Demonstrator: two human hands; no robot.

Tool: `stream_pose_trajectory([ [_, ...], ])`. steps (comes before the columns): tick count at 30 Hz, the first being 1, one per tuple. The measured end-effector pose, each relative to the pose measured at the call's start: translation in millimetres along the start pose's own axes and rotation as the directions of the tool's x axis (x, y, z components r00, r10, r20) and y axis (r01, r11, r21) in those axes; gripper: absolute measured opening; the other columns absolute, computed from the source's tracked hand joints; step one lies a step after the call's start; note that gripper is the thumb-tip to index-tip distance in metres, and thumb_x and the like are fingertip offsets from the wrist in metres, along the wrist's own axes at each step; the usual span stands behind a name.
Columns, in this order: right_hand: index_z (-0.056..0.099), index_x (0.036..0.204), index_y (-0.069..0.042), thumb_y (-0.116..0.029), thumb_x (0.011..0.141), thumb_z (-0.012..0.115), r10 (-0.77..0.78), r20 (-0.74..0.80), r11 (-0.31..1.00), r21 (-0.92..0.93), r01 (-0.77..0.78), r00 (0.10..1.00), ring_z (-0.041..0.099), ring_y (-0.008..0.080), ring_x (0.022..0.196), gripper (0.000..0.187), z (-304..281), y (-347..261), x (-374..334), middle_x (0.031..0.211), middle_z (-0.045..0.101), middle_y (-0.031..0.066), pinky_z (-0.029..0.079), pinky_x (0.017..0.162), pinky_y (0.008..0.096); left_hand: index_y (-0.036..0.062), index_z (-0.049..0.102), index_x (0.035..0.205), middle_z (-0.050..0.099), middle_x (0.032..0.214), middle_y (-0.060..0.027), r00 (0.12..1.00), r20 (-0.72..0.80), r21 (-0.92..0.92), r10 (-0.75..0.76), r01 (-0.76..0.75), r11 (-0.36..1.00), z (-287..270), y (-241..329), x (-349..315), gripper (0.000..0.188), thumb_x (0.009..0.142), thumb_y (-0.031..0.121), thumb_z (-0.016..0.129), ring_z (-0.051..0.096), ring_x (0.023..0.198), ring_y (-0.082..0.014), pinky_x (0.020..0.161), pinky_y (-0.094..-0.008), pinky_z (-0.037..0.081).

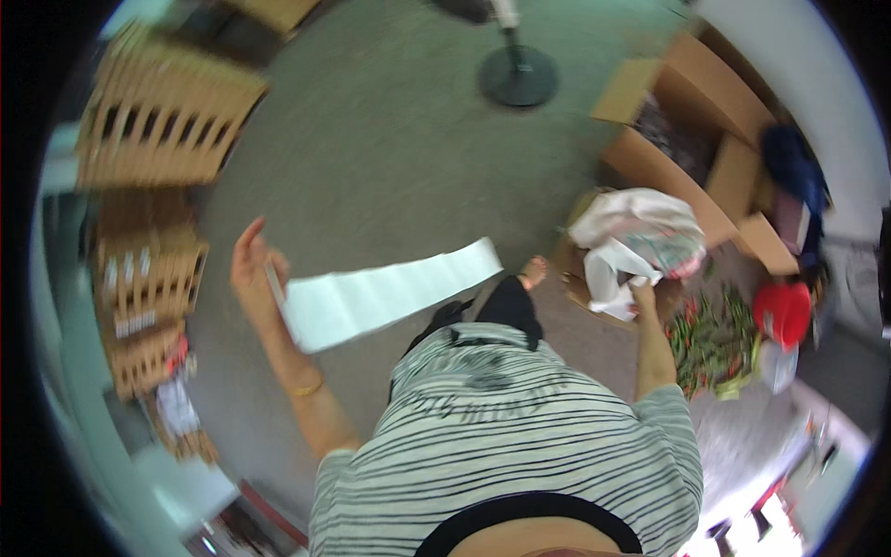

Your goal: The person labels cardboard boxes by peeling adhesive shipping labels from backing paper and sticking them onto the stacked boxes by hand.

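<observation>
The long white strip of paper [390,290] was the thing in hand: it ran from my left hand [251,269] out to the right, hanging in the air above the grey floor [390,139], its far end stopping just short of my bare foot [534,271]. I had one end pinched at the left hand, thumb against the near edge, while the index finger stuck up clear of the sheet. The picture was blurred there, so I could not make out the remaining fingers well.

My right hand [642,299] was down at the white plastic bag [636,237], fingers closed on a fold of its lower edge. The bag sat on a flat piece of cardboard [580,283], bunched up, with something patterned showing inside it.

Just right of that hand lay a heap of green and red chillies [715,339], and beside them a red bucket [784,311]. Behind the bag stood an open cardboard box [705,121] with dark contents. Across the floor, near the top, was the round black base of a stand [518,74]. Well off to my left, wooden crates [158,111] were stacked along the wall, blurred.
</observation>
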State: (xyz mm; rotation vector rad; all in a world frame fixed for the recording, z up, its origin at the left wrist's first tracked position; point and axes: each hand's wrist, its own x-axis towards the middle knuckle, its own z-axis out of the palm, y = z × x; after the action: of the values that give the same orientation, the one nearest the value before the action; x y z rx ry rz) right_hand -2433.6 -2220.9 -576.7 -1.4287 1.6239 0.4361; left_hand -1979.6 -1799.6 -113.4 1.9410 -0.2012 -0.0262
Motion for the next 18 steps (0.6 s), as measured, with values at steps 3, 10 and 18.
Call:
stream_pose_trajectory([
  [3, 0.047, 0.134, -0.004, -0.047, 0.072, 0.073, -0.270, 0.118, 0.647, -0.712, 0.271, 0.956, 0.061, 0.0367, 0.107, 0.080, 4.1, -46.9, 0.6, 0.116, 0.061, 0.0246, 0.046, 0.093, 0.0434, 0.0024, 0.059, 0.116, 0.051, 0.055, 0.0013, 0.994, -0.102, -0.171, 0.039, -0.056, 0.984, -20.6, 3.9, -16.0, 0.029, 0.099, 0.025, 0.051, 0.034, 0.039, -0.0016, 0.036, -0.0175, 0.023],
  [10, 0.059, 0.068, -0.002, -0.041, 0.085, 0.066, -0.677, 0.446, 0.434, -0.401, 0.807, 0.585, 0.062, 0.0244, 0.073, 0.043, 69.7, -263.7, -168.1, 0.076, 0.065, 0.0162, 0.047, 0.064, 0.0341, -0.0019, 0.058, 0.112, 0.054, 0.056, -0.0008, 0.915, -0.392, -0.360, 0.095, -0.248, 0.899, -161.7, -32.6, -96.5, 0.027, 0.100, 0.021, 0.049, 0.033, 0.035, -0.0017, 0.035, -0.0172, 0.024],
  [18, 0.043, 0.054, -0.010, -0.028, 0.093, 0.054, -0.437, -0.355, -0.089, 0.931, -0.353, -0.827, 0.039, 0.0148, 0.048, 0.045, 173.7, -302.6, -666.1, 0.053, 0.042, 0.0004, 0.037, 0.049, 0.0297, -0.0053, 0.054, 0.115, 0.046, 0.054, -0.0004, 0.745, -0.653, -0.388, 0.134, -0.482, 0.786, -340.1, -76.9, -212.9, 0.028, 0.101, 0.017, 0.045, 0.034, 0.035, -0.0027, 0.034, -0.0187, 0.026],
])
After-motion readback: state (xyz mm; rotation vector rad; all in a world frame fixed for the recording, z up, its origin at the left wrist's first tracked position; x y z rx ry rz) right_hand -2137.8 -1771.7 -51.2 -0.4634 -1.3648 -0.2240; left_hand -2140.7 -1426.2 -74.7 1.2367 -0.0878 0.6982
